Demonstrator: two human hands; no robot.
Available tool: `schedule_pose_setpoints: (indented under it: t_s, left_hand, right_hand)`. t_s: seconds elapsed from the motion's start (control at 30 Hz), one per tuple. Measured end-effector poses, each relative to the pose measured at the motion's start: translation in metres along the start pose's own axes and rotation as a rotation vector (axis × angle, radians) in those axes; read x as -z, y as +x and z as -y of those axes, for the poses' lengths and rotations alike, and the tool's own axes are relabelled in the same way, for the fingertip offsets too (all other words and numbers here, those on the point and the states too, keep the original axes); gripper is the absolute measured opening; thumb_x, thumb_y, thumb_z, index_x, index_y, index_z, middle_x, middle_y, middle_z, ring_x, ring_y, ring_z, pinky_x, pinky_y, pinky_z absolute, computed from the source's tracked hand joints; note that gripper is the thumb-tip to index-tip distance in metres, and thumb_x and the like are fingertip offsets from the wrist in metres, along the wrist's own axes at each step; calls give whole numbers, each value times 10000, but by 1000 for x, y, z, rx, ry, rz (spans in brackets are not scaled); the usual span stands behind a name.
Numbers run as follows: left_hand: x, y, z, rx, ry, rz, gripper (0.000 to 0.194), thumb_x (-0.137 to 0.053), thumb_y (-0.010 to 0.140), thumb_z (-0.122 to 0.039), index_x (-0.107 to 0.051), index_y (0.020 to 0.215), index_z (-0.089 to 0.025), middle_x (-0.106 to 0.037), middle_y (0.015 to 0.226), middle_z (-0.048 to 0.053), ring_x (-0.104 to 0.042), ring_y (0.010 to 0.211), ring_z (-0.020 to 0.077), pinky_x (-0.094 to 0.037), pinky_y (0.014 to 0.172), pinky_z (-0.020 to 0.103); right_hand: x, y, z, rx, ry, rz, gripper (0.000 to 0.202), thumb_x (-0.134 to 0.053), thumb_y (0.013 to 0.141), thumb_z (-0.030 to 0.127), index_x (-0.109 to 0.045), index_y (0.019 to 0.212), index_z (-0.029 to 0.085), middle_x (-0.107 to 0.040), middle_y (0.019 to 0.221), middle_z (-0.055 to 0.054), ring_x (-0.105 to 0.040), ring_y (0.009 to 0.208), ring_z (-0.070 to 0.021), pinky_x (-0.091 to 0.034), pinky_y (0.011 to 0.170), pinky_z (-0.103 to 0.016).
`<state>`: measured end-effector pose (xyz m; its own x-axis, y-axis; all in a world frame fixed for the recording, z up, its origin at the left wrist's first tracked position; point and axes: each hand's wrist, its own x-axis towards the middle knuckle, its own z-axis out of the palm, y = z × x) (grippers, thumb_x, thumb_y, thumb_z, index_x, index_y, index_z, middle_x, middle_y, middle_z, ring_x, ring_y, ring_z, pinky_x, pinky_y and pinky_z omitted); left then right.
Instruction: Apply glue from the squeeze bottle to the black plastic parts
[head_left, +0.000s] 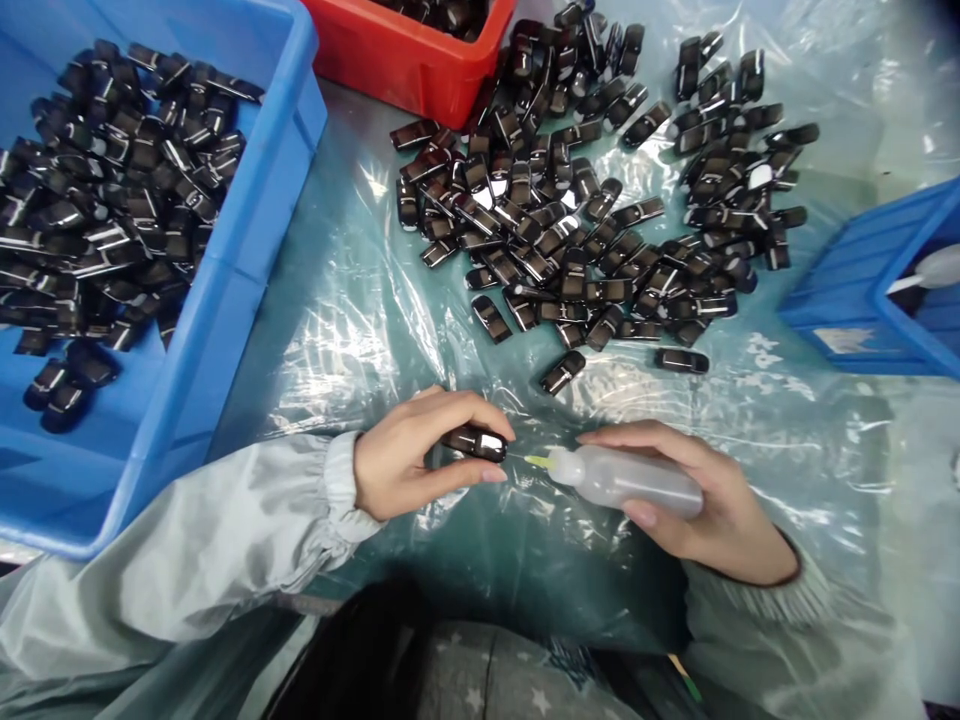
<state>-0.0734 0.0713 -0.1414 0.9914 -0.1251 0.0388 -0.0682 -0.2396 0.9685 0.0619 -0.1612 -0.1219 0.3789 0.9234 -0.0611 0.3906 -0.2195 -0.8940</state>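
Between the thumb and fingers of my left hand [420, 455] is a dark glossy piece [477, 443], lying level with its shiny end toward the right. My right hand [705, 490] is wrapped round a translucent squeeze bottle [637, 480], tilted nearly flat. The bottle's yellow-green needle tip [538, 461] points left at the held piece, with a small distance between the yellow part and the piece. Whether the thin needle touches the piece is too small to tell. Beyond my hands lies a large heap of similar dark pieces [574, 275] on the plastic-covered table.
At the left stands a large blue bin [225, 290] holding many dark pieces [142, 190]. A red bin [409, 65] is at the top. To the right is a smaller blue bin [847, 290] with a white object [937, 268] in it. Clear plastic film [337, 300] covers the table.
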Motion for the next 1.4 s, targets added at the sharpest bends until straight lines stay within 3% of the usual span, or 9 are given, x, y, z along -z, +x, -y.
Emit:
schedule_pose_setpoints:
  t_s: [0.17,0.8,1.0,1.13,1.27,1.4]
  left_hand:
    - [-1,-1,1,2,26,9,185,-617,893,-256,-567,1038,-153,-641,946,43,-597,827,151,-444,793,296]
    - [0,0,1,-8,1,-2,185,-605,902,-262,-572,1042,-147,-656,954,54,-605,833,157,-450,802,292]
    - [-1,0,4,-57,44,35,231,-648,873,-298,-597,1038,-145,-675,922,48,-595,795,161,-422,787,291]
    - [-2,0,5,-89,68,11,269,-693,835,-291,-603,1025,-124,-679,898,40,-591,770,145,-410,769,271]
    - [-3,-1,4,-71,52,-4,267,-702,824,-279,-604,1027,-135,-684,901,39,-604,779,149,-429,765,269]
    - [-4,-2,2,-62,45,-22,267,-700,825,-281,-601,1024,-133,-680,900,45,-609,786,152,-444,758,274]
  right_hand:
    - [-2,-4,-3,-23,7,10,294,-608,871,300,-531,1151,263,-652,967,-35,-648,723,-179,-508,536,-220]
    - [-1,-8,-7,-67,77,12,337,-625,857,305,-546,1185,296,-660,969,-38,-651,690,-210,-490,458,-254]
    - [-2,-5,-7,-30,66,2,376,-678,834,286,-587,1198,311,-675,1056,-14,-675,799,-207,-551,633,-267]
    - [-4,-4,-8,-51,129,-16,381,-689,842,370,-603,1212,345,-681,1066,-7,-680,809,-222,-559,600,-278]
    - [-5,-5,-8,-71,153,-51,372,-690,839,405,-612,1201,379,-681,1073,5,-678,864,-249,-581,703,-337]
    - [-5,-6,-9,-75,132,-62,351,-663,857,419,-610,1202,381,-681,1067,-2,-676,863,-263,-582,691,-362]
